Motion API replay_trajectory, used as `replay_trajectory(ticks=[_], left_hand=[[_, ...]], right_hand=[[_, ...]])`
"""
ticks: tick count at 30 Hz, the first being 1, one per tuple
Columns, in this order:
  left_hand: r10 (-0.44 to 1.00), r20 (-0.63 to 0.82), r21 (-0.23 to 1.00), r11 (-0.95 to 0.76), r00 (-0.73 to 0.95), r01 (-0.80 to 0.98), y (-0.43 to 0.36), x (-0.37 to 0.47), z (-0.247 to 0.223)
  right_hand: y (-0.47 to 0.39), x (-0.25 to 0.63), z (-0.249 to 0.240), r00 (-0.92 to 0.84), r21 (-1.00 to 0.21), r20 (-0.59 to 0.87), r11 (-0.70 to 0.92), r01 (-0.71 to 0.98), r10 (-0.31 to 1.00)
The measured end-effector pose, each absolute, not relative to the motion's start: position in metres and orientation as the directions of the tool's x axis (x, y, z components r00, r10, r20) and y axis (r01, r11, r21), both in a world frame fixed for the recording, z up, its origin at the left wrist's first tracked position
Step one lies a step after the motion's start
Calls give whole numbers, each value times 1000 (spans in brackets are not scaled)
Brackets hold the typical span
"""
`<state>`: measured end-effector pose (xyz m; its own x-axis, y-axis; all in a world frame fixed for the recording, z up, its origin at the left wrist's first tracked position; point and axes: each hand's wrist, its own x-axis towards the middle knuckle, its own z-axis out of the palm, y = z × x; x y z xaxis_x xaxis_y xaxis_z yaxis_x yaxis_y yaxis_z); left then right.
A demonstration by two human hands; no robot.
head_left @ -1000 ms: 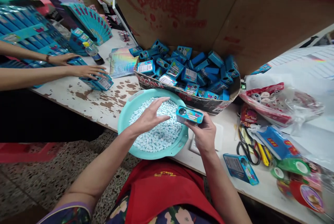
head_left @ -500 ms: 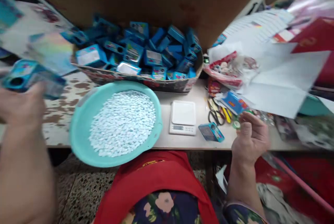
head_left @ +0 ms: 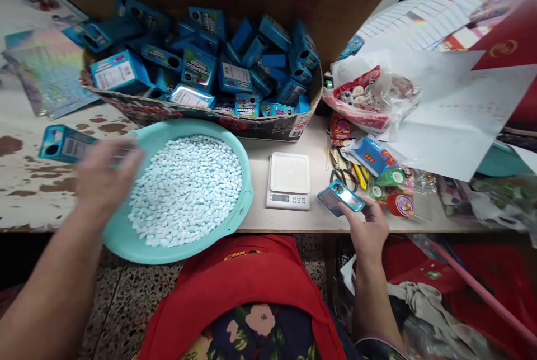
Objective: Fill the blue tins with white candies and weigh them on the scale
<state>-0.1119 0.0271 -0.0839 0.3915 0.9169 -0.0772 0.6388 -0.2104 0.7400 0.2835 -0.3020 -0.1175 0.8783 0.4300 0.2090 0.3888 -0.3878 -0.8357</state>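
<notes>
My left hand (head_left: 107,173) is blurred by motion over the left rim of a turquoise basin (head_left: 245,203) of small pale candies (head_left: 188,189). Left of that hand, a blue box (head_left: 67,143) rests on the table; whether the fingers hold anything is hidden by the blur. At the right, my right hand (head_left: 369,226) has its thumb and fingers closed on the near end of a small blue box (head_left: 340,197). A white scale (head_left: 289,178) sits between the basin and that box.
A carton (head_left: 289,132) full of blue boxes stands behind the basin. Scissors (head_left: 343,173), green tape (head_left: 392,177), a round red container (head_left: 400,205) and a bag of sweets (head_left: 364,105) lie at the right, beside white paper (head_left: 453,119).
My left hand has moved right from the blue box, which now rests on the table. My right hand has moved left and taken hold of the small box near the scale.
</notes>
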Motion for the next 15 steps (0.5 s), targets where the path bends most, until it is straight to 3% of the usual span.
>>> replay_trajectory(ticks=[1,3,5,7,11,15], left_hand=[[905,-83,615,-283,417,736,13,-100,-88],[704,-256,471,-508,663,721,-14,-74,-96],[651,-300,285,-636,697,717,-37,-51,-100],[661,-342,158,-660,668,734,-50,-38,-99],[673,-442,75,-631,593,772,-54,-36,-89],[712,-374,87,-610,594,787,-47,-44,-83]], right_hand=[[-294,285,-114,867,-852,241,-332,404,437],[-273,284,-111,837,-878,279,-228,420,470],[-246,278,-113,792,-881,292,-172,441,536],[-220,268,-118,737,-869,291,-154,470,609],[-197,260,-122,679,-887,261,-107,449,686],[-218,274,-119,760,-929,266,-53,366,593]])
